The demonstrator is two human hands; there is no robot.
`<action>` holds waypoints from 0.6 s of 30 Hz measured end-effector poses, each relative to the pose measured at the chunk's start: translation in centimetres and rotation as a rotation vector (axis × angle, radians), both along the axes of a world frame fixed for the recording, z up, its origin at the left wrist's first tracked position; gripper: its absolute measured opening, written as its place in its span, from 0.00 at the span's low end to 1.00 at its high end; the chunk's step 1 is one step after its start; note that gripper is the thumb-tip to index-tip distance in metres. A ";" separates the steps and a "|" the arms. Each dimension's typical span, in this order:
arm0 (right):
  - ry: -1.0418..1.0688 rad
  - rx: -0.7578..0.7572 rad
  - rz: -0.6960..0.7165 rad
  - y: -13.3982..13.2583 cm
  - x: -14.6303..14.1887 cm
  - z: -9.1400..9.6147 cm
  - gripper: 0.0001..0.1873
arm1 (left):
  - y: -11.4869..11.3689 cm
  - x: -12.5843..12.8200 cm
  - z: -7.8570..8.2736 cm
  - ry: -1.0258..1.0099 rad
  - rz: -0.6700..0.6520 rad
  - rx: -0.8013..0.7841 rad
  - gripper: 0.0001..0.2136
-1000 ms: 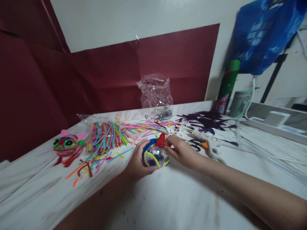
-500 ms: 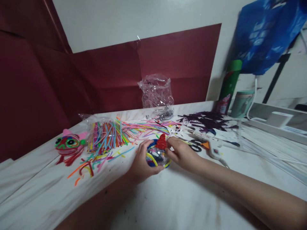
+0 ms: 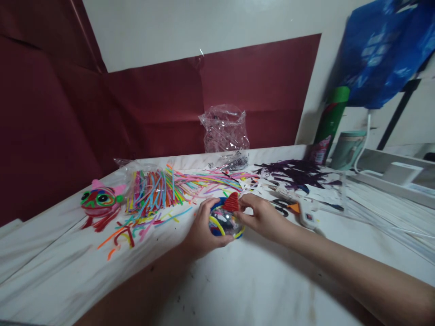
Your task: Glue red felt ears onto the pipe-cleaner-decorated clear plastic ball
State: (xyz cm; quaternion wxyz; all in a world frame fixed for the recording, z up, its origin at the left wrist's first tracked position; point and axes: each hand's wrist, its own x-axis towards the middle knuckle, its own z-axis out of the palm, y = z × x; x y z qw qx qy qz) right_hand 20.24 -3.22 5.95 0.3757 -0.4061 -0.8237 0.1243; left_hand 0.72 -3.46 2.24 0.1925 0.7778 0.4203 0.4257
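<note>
A clear round ball [image 3: 228,222] trimmed with blue and yellow pipe cleaners sits in my left hand [image 3: 204,228], whose fingers and thumb wrap its left side. At the top of the ball stands a red ridged triangular piece [image 3: 231,202], made of what look like pipe cleaners. My right hand [image 3: 256,213] pinches the right edge of this red piece between thumb and fingers. Whether the piece is fixed to the ball I cannot tell. Black-handled scissors [image 3: 281,207] and a white glue gun [image 3: 307,215] with an orange part lie right of my right hand.
Colourful pipe cleaners [image 3: 152,190] spill from a plastic bag on the left, beside a finished-looking pink and red fish figure [image 3: 100,199]. A clear bag [image 3: 226,131] stands at the back. Dark purple strips [image 3: 292,172], a green can [image 3: 329,120] and a mug [image 3: 348,149] are at the right.
The whole view has shifted slightly, so things appear a little further right. Both hands keep their hold on the ball and the red piece.
</note>
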 end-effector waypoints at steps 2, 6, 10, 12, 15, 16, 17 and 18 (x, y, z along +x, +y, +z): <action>-0.061 0.040 -0.009 -0.1 0.0 0.0 0.04 | 0.0 0.1 -0.1 0.030 0.003 0.040 0.39; -0.185 0.148 0.001 0.0 -0.1 -0.3 0.05 | 0.0 0.3 -0.3 0.060 0.008 0.120 0.39; -0.231 0.190 -0.006 0.0 -0.1 -0.7 0.05 | -0.1 0.4 -0.3 0.079 0.003 0.175 0.39; -0.222 0.193 -0.007 0.0 -0.1 -0.9 0.05 | -0.1 0.3 -0.2 0.087 0.005 0.183 0.38; -0.218 0.197 -0.033 -0.2 -0.2 -0.9 0.04 | -0.1 0.3 -0.1 0.094 0.009 0.165 0.38; -0.223 0.194 -0.048 -0.3 -0.3 -0.9 0.04 | -0.1 0.3 0.0 0.096 0.007 0.156 0.38; -0.230 0.188 -0.066 -0.3 -0.3 -0.9 0.04 | -0.1 0.2 0.0 0.098 0.005 0.148 0.38; -0.238 0.183 -0.085 -0.4 -0.4 -0.9 0.04 | -0.1 0.2 0.1 0.100 0.004 0.143 0.38</action>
